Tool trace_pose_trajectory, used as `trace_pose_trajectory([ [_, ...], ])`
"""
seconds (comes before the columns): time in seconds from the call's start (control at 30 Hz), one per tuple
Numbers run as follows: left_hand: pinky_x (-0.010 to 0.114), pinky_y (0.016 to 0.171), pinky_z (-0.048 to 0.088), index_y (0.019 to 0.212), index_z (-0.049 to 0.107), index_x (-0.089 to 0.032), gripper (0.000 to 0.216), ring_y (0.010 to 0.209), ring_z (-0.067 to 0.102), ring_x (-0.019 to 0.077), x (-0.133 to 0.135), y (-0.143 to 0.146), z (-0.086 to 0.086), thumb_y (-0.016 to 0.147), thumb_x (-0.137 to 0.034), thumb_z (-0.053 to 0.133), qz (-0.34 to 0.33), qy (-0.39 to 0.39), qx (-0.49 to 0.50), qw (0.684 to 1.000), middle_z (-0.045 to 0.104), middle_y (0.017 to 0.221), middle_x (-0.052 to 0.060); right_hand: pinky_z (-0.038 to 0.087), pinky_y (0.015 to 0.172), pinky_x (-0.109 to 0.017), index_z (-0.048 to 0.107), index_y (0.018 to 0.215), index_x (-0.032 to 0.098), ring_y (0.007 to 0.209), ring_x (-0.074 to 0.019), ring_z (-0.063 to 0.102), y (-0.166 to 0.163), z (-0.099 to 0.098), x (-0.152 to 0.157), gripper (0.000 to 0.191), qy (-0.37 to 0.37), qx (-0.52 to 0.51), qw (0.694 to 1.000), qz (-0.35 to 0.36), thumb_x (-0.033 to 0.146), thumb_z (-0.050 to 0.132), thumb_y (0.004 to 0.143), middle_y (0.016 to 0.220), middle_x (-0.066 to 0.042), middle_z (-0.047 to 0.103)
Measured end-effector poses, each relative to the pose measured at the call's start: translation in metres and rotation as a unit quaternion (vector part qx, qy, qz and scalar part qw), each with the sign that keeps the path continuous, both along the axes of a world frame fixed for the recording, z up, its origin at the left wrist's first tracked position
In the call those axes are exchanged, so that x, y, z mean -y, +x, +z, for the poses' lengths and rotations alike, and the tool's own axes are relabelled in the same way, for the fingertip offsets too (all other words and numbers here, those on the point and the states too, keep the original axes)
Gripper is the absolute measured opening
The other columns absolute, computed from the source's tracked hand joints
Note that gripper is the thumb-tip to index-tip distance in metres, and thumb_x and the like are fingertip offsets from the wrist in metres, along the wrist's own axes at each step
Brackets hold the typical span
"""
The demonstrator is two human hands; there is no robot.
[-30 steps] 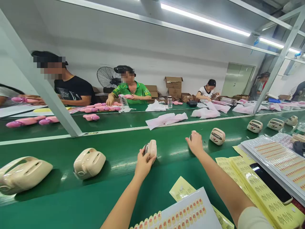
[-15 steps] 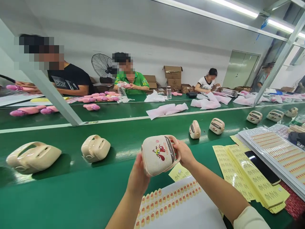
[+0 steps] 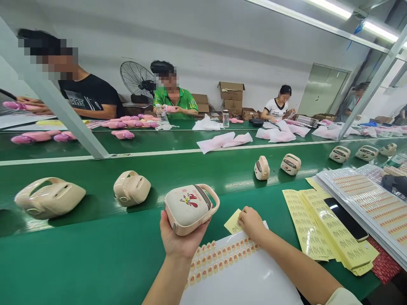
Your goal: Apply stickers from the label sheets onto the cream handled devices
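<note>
My left hand (image 3: 178, 239) holds a cream speaker (image 3: 190, 208) from below; its fabric face with a red cartoon figure points up and its handle is to the right. My right hand (image 3: 252, 222) rests fingertips down on the top edge of a white sticker sheet (image 3: 241, 271) printed with rows of small orange labels, just beside a yellow slip (image 3: 232, 222). The sheet lies on the green belt (image 3: 95, 254) in front of me.
More cream speakers sit on the belt: two at left (image 3: 49, 197) (image 3: 132, 187), two mid-right (image 3: 262, 167) (image 3: 290, 164), others far right (image 3: 339, 154). Yellow label strips (image 3: 321, 231), a phone (image 3: 345, 218) and label sheets (image 3: 375, 203) lie at right. Other people work across the line with pink items (image 3: 124, 134).
I lifted a speaker off the belt and brought it close. My right hand let go of it and dropped onto the sticker sheet; my left hand now carries it alone.
</note>
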State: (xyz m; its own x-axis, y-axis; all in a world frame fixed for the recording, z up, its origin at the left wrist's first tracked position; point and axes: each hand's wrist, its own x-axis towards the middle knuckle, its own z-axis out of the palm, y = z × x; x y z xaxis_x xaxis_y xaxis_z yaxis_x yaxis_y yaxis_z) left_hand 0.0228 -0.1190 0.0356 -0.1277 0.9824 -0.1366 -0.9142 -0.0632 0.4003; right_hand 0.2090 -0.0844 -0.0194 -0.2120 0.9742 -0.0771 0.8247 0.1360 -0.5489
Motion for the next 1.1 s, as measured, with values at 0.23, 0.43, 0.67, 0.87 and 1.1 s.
trace_pose_trajectory([
  [0.23,0.043,0.064,0.054,0.105,0.063,-0.03,0.035,0.087,0.064,0.0274,0.001,0.002,0.014,0.077,-0.047,0.052,0.042,-0.06,-0.035,0.997,0.069,0.095,0.004,0.042,0.063,-0.023,0.058,0.067,0.016,0.067,-0.012,0.053,0.015,0.0,-0.012,0.011,-0.046,-0.073,0.996,-0.006,0.011,0.056,0.076,0.078,-0.002,0.056],
  [0.43,0.037,0.059,0.055,0.099,0.065,-0.031,0.03,0.08,0.065,0.0222,0.004,0.005,0.023,0.078,-0.047,0.052,0.042,-0.084,-0.047,0.994,0.069,0.094,0.0,0.039,0.07,-0.027,0.048,0.056,0.016,0.07,-0.0117,0.049,0.008,-0.004,-0.012,0.02,-0.041,-0.117,0.991,-0.043,0.002,0.054,0.07,0.085,-0.003,0.049],
  [0.67,0.033,0.061,0.056,0.099,0.063,-0.027,0.045,0.086,0.063,0.0233,0.001,0.001,0.012,0.06,-0.048,0.072,0.035,-0.051,-0.191,0.98,0.067,0.099,0.002,0.037,0.06,-0.027,0.05,0.052,0.016,0.058,-0.0124,0.047,0.02,0.008,-0.017,0.019,-0.141,-0.219,0.965,-0.009,0.014,0.061,0.067,0.059,0.001,0.049],
  [0.87,0.027,0.062,0.053,0.104,0.061,-0.025,0.062,0.092,0.06,0.024,-0.001,0.004,-0.004,0.052,-0.056,0.074,0.045,-0.061,-0.308,0.949,0.064,0.096,0.002,0.041,0.074,-0.028,0.053,0.062,0.018,0.077,-0.0135,0.053,0.02,0.064,-0.01,0.025,-0.143,-0.37,0.918,0.026,0.041,0.063,0.066,0.082,-0.003,0.057],
  [1.1,0.027,0.074,0.048,0.114,0.056,-0.028,0.068,0.11,0.051,0.0266,0.008,0.019,-0.001,0.055,-0.057,0.072,0.043,-0.056,-0.354,0.933,0.06,0.112,0.004,0.042,0.07,-0.028,0.057,0.06,0.017,0.071,-0.0124,0.049,-0.029,0.114,0.017,0.018,-0.035,-0.408,0.912,0.028,0.03,0.069,0.06,0.083,-0.001,0.05],
])
